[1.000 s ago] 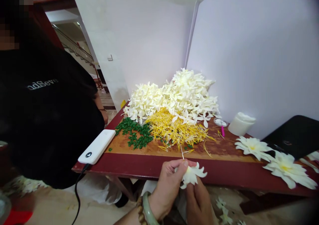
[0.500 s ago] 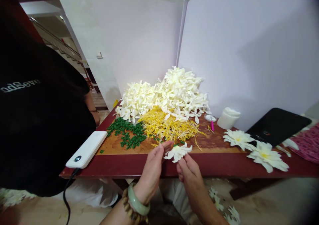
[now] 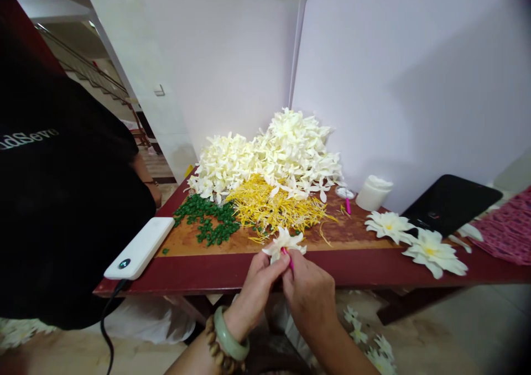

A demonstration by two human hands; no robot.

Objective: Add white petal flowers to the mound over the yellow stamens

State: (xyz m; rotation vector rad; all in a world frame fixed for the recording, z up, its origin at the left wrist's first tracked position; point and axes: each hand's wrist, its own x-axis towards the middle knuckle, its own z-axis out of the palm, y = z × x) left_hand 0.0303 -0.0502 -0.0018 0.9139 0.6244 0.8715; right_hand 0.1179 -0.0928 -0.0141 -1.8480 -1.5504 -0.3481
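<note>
Just over the table's front edge, my left hand [image 3: 259, 284] pinches a white artificial flower [image 3: 282, 238] from below. My right hand [image 3: 312, 292] is closed on a thin pink stick [image 3: 291, 261], whose upper end reaches the flower's middle. Where exactly its tip touches is too small to tell. Beyond my hands lie a heap of yellow thread-like stamens [image 3: 282, 206], small green pieces [image 3: 212, 220] to its left, and a tall pile of white petal pieces [image 3: 294, 154] behind.
On the right are two finished-looking white flowers [image 3: 433, 253], a black tablet-like slab [image 3: 452, 203], a white jar [image 3: 374, 192] and pink mesh [image 3: 506, 228]. A white power bank [image 3: 141, 248] with a cable lies left. A person in black [image 3: 62, 198] stands beside the table [image 3: 186, 272].
My left hand has gone from flat beside the flower to pinching it. My right hand now grips the pink stick at the flower. The flower has shifted slightly left and tilted.
</note>
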